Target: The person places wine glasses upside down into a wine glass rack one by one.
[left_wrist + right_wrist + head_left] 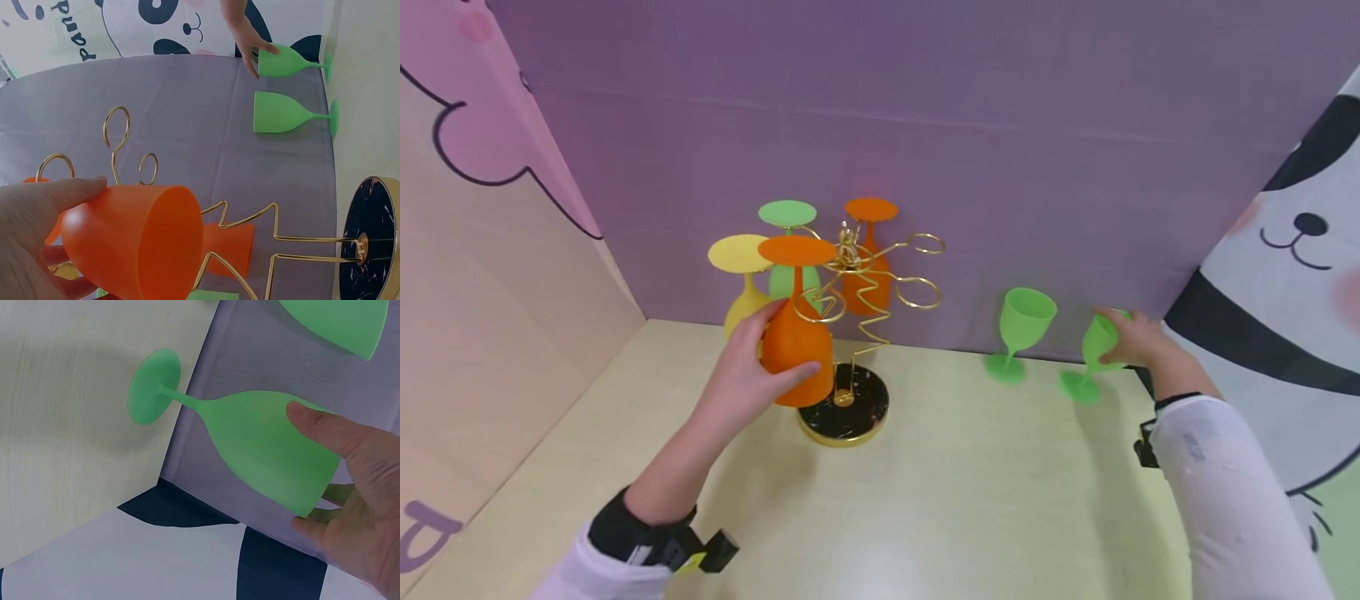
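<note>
My left hand (747,367) holds an orange goblet (801,337) by its bowl, upside down, thumb across the front. Its foot is up at the wire loops of a gold goblet rack (861,417), which has a round black base. In the left wrist view the bowl of this orange goblet (119,234) opens toward the base. Far to the right, my right hand (1138,340) grips a green goblet (1098,343) near its rim, thumb on one side and fingers on the other. That goblet is upright, its foot by the table's back edge.
Yellow (745,304), green (787,214) and orange (871,210) goblets hang inverted on the rack. Unfilled rack loops (917,293) point right. A second green goblet (1026,321) stands left of my right hand. A purple cloth wall (1000,167) rises behind the table (955,467).
</note>
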The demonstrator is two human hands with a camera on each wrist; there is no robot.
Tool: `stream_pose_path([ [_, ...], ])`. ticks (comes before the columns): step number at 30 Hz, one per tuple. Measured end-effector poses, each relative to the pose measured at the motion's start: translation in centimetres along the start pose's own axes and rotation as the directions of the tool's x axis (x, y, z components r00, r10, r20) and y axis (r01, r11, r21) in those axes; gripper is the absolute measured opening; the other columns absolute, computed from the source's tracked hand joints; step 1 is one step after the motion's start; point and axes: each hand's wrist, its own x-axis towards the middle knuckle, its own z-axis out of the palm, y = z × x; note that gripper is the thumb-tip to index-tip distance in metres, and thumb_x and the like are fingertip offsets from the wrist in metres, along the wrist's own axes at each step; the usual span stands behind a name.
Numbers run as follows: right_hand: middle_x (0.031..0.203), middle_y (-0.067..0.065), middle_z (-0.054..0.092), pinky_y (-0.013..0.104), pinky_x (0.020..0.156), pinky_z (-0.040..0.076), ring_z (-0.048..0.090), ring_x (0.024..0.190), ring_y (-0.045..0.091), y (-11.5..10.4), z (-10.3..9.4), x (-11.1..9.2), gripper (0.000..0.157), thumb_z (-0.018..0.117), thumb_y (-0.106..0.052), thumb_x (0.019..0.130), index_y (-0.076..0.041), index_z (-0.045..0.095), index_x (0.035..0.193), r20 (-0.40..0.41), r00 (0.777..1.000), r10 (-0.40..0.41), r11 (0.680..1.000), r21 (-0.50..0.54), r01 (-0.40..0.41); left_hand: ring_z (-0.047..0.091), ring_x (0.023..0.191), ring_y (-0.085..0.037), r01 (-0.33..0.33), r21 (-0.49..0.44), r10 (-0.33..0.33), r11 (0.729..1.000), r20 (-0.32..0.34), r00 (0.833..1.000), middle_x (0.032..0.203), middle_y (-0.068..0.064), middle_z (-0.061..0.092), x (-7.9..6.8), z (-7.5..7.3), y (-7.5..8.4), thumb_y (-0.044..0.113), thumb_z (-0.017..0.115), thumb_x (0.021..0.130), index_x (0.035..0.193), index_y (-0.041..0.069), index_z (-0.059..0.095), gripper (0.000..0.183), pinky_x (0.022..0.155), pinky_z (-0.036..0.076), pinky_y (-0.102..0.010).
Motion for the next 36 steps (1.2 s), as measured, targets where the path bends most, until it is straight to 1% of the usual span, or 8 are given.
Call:
stream_pose_path([
  [8,0.131,0.049,0.008,0.079,0.086,0.019,0.006,0.113,0.069,0.0,-0.1,0.1,0.085,0.068,-0.016,0.076,-0.006,0.016,0.142,-0.008,1.0,0.02,1.0,-0.017,-0.02,0.038,0.117,-0.029,-0.003,0.014,0.003,1.0,0.005,1.0,0.138,-0.01,0.034,0.5,0.4,-0.1,0.039,0.074,0.073,0.142,0.018,0.028,0.085,0.088,0.046,-0.052],
  [17,0.128,0.049,0.014,0.076,0.084,0.028,0.01,0.111,0.068,-0.7,-0.2,0.1,0.083,0.069,-0.013,0.075,-0.007,0.019,0.141,-0.021,0.999,0.041,0.998,-0.037,-0.042,0.036,0.12,-0.028,-0.025,-0.002,0.025,1.0,0.034,0.999,0.14,-0.009,0.033,0.6,0.9,-0.2,0.04,0.075,0.073,0.142,0.016,0.026,0.089,0.09,0.045,-0.051],
  [20,0.128,0.049,0.014,0.076,0.083,0.029,0.011,0.111,0.068,-0.6,-0.1,0.0,0.084,0.069,-0.013,0.076,-0.008,0.018,0.142,-0.016,0.999,0.042,0.998,-0.036,-0.043,0.036,0.119,-0.029,-0.029,0.015,0.029,0.999,0.038,0.999,0.14,-0.01,0.033,0.6,1.1,-0.2,0.038,0.075,0.073,0.142,0.015,0.026,0.088,0.088,0.046,-0.051],
  [25,0.128,0.049,0.015,0.075,0.082,0.03,0.011,0.111,0.068,-0.5,0.0,-0.1,0.084,0.069,-0.015,0.076,-0.008,0.017,0.142,-0.012,0.999,0.05,0.998,-0.035,-0.05,0.037,0.118,-0.03,-0.054,0.052,0.052,0.997,0.05,0.997,0.139,-0.012,0.034,0.6,1.4,-0.2,0.038,0.076,0.073,0.141,0.013,0.028,0.087,0.087,0.047,-0.051],
  [33,0.127,0.047,0.019,0.074,0.082,0.031,0.012,0.112,0.067,-0.7,-0.1,-0.1,0.082,0.07,-0.014,0.076,-0.009,0.02,0.141,-0.02,0.999,0.047,0.998,-0.039,-0.048,0.037,0.118,-0.027,-0.066,0.039,0.064,0.997,0.03,0.997,0.137,-0.011,0.035,0.1,2.1,-0.4,0.04,0.076,0.072,0.141,0.012,0.026,0.089,0.091,0.044,-0.05],
  [36,0.126,0.047,0.019,0.075,0.083,0.029,0.012,0.112,0.067,-0.8,-0.2,-0.1,0.082,0.07,-0.014,0.076,-0.009,0.02,0.141,-0.018,0.999,0.05,0.998,-0.044,-0.051,0.037,0.118,-0.027,-0.078,0.021,0.078,0.997,0.016,0.997,0.135,-0.012,0.035,-0.2,2.4,-0.4,0.036,0.077,0.071,0.141,0.011,0.026,0.09,0.092,0.044,-0.05],
])
